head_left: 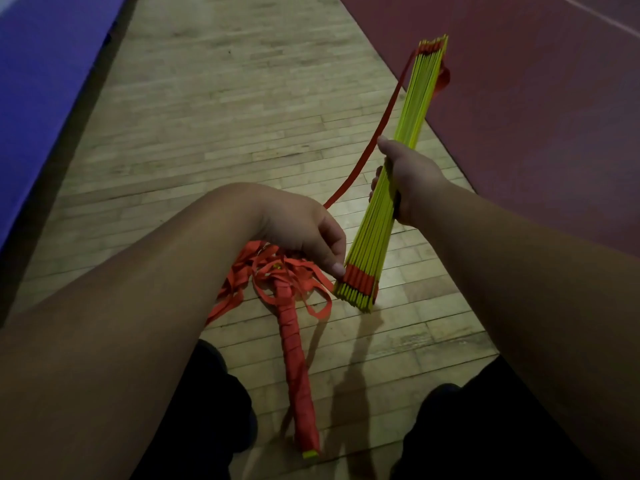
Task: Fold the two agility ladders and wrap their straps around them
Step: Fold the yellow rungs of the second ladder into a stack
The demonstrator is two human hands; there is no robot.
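My right hand (412, 181) clamped round the yellow ladder bundle (388, 174) mid-frame, my left hand (304, 233) pinching its lower red strap (358, 276) end.

**Camera set-up.** Single view from a wide-angle camera worn on the person's head. It faces forward and steeply down. Both forearms enter from the lower corners and meet near mid-frame, where the left hand (304, 233), right hand (412, 181), ladder (414, 109) and strap (353, 169) lie close to the lens. The dark-clad legs (467, 427) fill the lower edge, directly beneath the camera. The floor (225, 98) recedes toward the top edge, its boards curved by the lens, between a blue mat (41, 81) at left and a red mat (519, 116) at right.
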